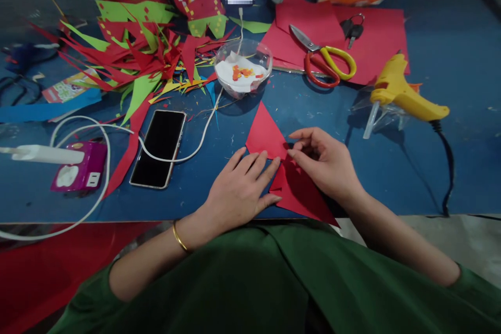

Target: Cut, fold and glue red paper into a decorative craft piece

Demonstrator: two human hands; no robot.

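Observation:
Folded red paper [266,133] lies near the table's front edge, one triangular part pointing away from me and another spreading toward me on the right. My left hand [245,182] rests over its left side, fingers stretched out, fingertips on the paper. At the right edge of the paper is my right hand [323,162], its thumb and index finger closed together near the fold. Whether a bit of the edge sits between those fingertips is hard to see. The right palm's inside is partly hidden by the curled fingers.
Scissors [313,52] and keys [354,28] lie on red sheets [385,31]. A yellow glue gun [407,91] stands right. A glass bowl [243,68] holds orange bits. Paper strips [136,52], a phone [158,148], a white cable [203,138] and a purple adapter [84,167] occupy the left.

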